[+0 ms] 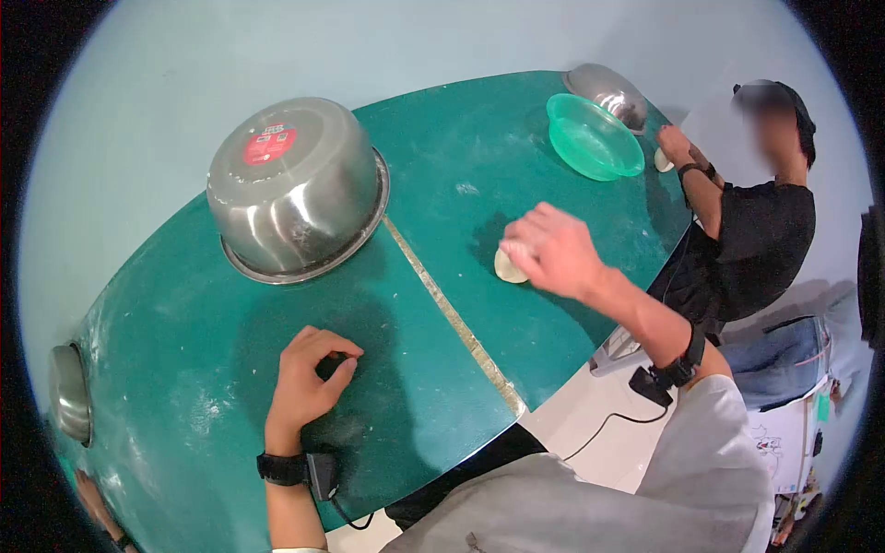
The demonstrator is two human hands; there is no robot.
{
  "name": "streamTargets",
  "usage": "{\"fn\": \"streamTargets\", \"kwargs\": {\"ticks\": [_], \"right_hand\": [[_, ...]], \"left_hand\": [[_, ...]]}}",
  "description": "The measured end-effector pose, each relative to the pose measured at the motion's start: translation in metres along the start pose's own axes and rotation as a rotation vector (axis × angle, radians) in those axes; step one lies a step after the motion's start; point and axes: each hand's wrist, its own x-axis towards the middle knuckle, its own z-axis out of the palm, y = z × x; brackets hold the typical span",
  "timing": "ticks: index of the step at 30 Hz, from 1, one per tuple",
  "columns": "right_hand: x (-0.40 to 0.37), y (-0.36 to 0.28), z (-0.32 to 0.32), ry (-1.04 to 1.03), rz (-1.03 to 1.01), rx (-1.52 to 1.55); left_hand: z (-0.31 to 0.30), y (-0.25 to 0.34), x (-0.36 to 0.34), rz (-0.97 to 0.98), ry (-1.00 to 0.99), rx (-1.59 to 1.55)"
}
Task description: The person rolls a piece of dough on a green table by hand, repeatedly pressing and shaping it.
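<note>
Round dough (508, 268) peeks out leftward from under the right hand (557, 251); I can't tell if it's gripped. The left hand (311, 373), loosely curled around nothing, is farther away.

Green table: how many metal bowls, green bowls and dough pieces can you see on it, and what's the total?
Metal bowls: 3
Green bowl: 1
Dough pieces: 2
Total: 6
</note>
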Motion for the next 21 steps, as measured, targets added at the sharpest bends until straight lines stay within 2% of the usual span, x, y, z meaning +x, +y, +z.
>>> {"fn": "streamTargets", "kwargs": {"ticks": [2,3,4,6,7,9,13,15,16,18,21], "right_hand": [[-0.008,-0.017,-0.013,-0.068,-0.042,-0.011],[-0.005,-0.024,-0.026,-0.237,0.020,-0.068],[-0.005,-0.020,-0.022,-0.241,0.020,-0.063],[-0.005,-0.006,-0.011,0.009,-0.321,-0.078],[-0.007,-0.006,-0.009,0.008,-0.323,-0.081],[-0.009,-0.010,-0.002,-0.242,-0.070,0.259],[-0.004,-0.005,0.017,-0.301,-0.055,0.380],[0.009,0.003,0.033,-0.238,0.010,0.139],[0.018,0.007,0.042,-0.242,0.009,0.140],[0.045,0.017,0.064,0.075,-0.041,0.027],[0.077,0.043,0.091,0.186,0.014,-0.026]], "left_hand": [[-0.001,-0.003,-0.001,-0.001,0.001,0.014],[-0.001,-0.003,-0.001,-0.008,0.004,0.016],[-0.001,-0.001,-0.001,-0.006,0.004,0.010],[-0.001,-0.001,-0.001,0.000,0.003,0.002],[-0.001,-0.001,-0.001,0.003,-0.001,0.006],[-0.003,-0.003,0.000,0.001,0.002,0.012],[0.000,-0.004,0.001,0.030,0.018,-0.023],[-0.002,-0.001,0.001,0.028,0.017,-0.024],[-0.003,0.001,0.002,0.011,0.003,-0.018],[-0.001,0.000,0.004,-0.013,-0.017,-0.009],[-0.001,-0.002,0.002,-0.004,-0.022,-0.017]]}}
